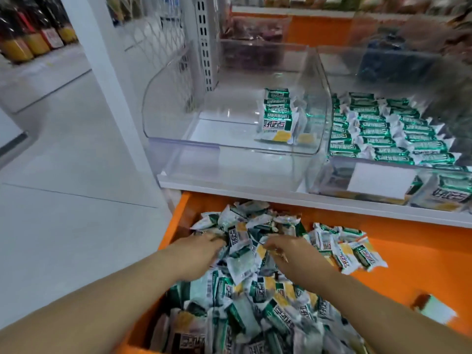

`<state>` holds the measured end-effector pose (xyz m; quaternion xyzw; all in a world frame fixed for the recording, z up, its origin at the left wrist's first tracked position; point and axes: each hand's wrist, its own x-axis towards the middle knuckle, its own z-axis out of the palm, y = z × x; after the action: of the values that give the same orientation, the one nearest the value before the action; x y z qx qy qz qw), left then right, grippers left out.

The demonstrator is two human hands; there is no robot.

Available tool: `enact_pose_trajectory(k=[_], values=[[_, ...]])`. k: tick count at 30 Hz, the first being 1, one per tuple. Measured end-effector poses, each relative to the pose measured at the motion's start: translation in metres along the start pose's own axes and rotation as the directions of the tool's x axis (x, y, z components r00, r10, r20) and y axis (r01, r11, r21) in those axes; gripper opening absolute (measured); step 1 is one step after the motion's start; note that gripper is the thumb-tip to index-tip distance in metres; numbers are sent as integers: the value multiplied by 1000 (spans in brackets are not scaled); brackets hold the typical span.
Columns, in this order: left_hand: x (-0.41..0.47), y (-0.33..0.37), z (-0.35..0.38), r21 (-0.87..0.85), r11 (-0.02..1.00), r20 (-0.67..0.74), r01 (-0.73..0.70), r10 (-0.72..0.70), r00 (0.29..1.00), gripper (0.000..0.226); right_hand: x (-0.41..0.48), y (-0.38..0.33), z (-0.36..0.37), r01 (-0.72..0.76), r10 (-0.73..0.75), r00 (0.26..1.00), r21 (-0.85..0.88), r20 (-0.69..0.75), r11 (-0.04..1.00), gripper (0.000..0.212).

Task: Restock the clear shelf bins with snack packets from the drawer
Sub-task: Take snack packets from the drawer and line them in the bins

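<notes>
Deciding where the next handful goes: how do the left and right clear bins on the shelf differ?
The left bin holds one short row of packets; the right bin is packed across with them. Most of the left bin's floor is bare; the right bin's is covered. The right bin's front bears a white label; the left bin's shows none. Both are clear plastic holding green-and-white packets.

So we count one left hand point(201, 254), one right hand point(286, 251), one orange drawer point(421, 251), a left bin point(178, 141) and a right bin point(329, 182) up front, with roughly five packets point(278, 116) in that left one.
</notes>
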<state>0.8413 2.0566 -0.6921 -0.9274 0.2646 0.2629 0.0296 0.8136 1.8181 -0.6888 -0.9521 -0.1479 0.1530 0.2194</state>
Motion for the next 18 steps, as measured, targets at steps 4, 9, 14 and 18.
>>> enact_pose_trajectory(k=[4, 9, 14, 18], values=[[12, 4, 17, 19, 999, 66, 34, -35, 997, 75, 17, 1, 27, -4, 2, 993, 16, 122, 1000, 49], [23, -1, 32, -1, 1000, 118, 31, -31, 993, 71, 23, -9, 47, 147, -93, 944, -152, 315, 977, 79], [24, -2, 37, -52, 998, 182, 43, -33, 983, 69, 20, -1, 50, 216, -153, 932, -164, 327, 963, 64], [24, -1, 35, -51, 997, 188, 53, -42, 981, 63, 24, 7, 48, 167, -104, 942, -177, 320, 970, 38]])
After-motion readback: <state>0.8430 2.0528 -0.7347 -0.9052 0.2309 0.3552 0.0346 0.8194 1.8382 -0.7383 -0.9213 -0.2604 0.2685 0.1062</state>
